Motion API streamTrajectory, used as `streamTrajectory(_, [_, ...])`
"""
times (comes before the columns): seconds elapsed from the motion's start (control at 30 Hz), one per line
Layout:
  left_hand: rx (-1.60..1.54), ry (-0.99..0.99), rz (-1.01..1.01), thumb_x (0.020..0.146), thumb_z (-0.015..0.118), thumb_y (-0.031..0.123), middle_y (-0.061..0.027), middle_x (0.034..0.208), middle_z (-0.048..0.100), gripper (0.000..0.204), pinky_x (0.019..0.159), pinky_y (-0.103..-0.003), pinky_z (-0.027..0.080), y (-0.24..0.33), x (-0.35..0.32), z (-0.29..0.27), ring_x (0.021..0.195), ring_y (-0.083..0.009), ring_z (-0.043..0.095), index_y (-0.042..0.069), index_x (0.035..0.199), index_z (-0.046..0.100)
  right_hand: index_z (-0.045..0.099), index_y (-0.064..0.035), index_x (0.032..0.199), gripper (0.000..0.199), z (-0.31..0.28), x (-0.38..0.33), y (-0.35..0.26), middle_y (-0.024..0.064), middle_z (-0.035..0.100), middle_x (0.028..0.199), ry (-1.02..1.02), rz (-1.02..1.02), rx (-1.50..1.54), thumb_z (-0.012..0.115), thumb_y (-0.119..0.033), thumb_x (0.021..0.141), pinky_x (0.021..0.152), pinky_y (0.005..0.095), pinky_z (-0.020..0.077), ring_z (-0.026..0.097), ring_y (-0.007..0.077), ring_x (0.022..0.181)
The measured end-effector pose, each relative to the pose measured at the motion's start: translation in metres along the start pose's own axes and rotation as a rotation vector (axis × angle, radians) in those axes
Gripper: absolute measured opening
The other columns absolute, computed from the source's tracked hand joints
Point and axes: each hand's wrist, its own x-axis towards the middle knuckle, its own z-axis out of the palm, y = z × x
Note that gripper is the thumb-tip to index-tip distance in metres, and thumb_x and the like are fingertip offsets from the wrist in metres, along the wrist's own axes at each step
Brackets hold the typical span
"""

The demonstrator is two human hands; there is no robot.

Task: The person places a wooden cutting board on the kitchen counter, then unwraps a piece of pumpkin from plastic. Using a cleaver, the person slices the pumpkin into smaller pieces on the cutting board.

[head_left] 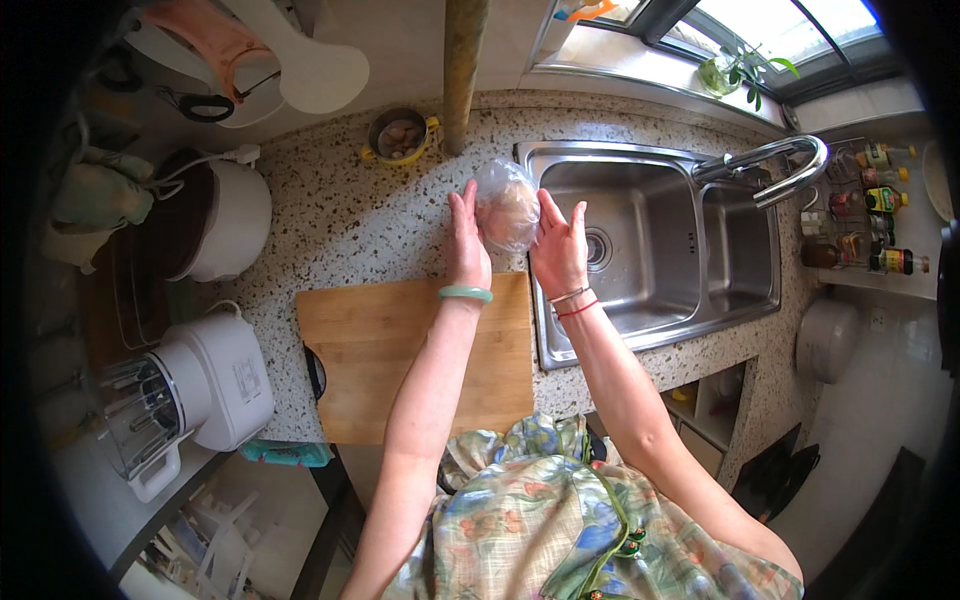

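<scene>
A clear plastic bag [507,207] with pinkish, pale contents is held up between both my hands, above the speckled countertop [350,215] beside the left rim of the steel sink [660,250]. My left hand [466,240] presses the bag's left side with fingers extended; it wears a green bangle at the wrist. My right hand [560,245] cups the bag's right side; thin bracelets and a red string circle that wrist. A wooden cutting board [400,350] lies just below my hands.
A curved tap [775,165] arches over the sink. A small yellow-handled pot [400,135] stands at the back. White cookers [225,220] [215,375] sit at the left. Bottles on a rack [880,225] stand at the right, a plant [735,70] on the windowsill.
</scene>
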Motion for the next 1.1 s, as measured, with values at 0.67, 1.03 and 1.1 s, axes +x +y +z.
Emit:
streamTrajectory(0.67, [-0.065,0.187,0.041,0.101,0.056,0.038,-0.0030,0.138,0.054,0.052,0.107,-0.035,0.041,0.038,-0.148,-0.023,0.126,-0.0162,0.051,0.007,0.142,0.047,0.036,-0.0001,0.152,0.071,0.080,-0.161,0.010,0.0126,0.036,0.158,-0.369,-0.039,-0.405,0.023,-0.054,0.107,0.120,0.0368,0.0215,0.030,0.0228,0.148])
streamTrajectory(1.03, [-0.251,0.195,-0.039,0.103,0.052,0.042,-0.0095,0.145,0.051,0.059,0.112,-0.046,0.041,-0.014,-0.247,-0.077,0.132,-0.0239,0.051,0.004,0.146,0.041,0.041,-0.0044,0.149,0.059,0.000,-0.222,0.028,0.0092,0.043,0.154,-0.158,0.216,-0.250,0.037,-0.045,0.107,0.112,0.0388,0.0336,0.040,0.0211,0.142])
streamTrajectory(1.1, [-0.245,0.174,-0.036,0.103,0.052,0.041,-0.0104,0.145,0.051,0.059,0.112,-0.047,0.041,-0.020,-0.253,-0.083,0.132,-0.0248,0.051,0.004,0.146,0.041,0.042,-0.0074,0.149,0.053,-0.009,-0.228,0.039,0.0065,0.045,0.153,-0.119,0.273,-0.209,0.047,-0.037,0.105,0.109,0.0379,0.0362,0.042,0.0185,0.139])
